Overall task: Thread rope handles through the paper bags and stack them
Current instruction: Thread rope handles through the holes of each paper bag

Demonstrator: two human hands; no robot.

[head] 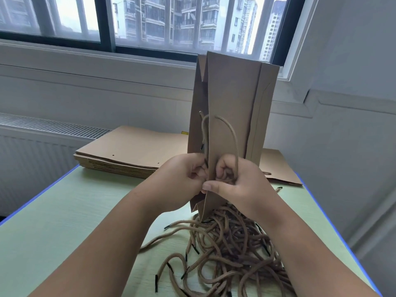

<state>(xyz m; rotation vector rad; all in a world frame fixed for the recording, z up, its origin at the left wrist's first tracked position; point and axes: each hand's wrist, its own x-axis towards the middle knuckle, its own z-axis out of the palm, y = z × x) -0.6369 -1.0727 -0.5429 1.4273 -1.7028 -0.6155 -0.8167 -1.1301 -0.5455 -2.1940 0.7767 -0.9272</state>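
Left hand (188,175): raised over the table, fingers curled, pinching the left wall of the folded brown paper bag (231,99).
Right hand (237,183): fingers closed round a tan rope handle (234,136), thumb flat on the bag's edge.
Held bag: one, upright (two rope loops show).
Flat brown paper bags (128,151): one stack, behind on the pale green table (75,211).
Loose black-tipped tan ropes (225,245): one tangled heap, uncountable.
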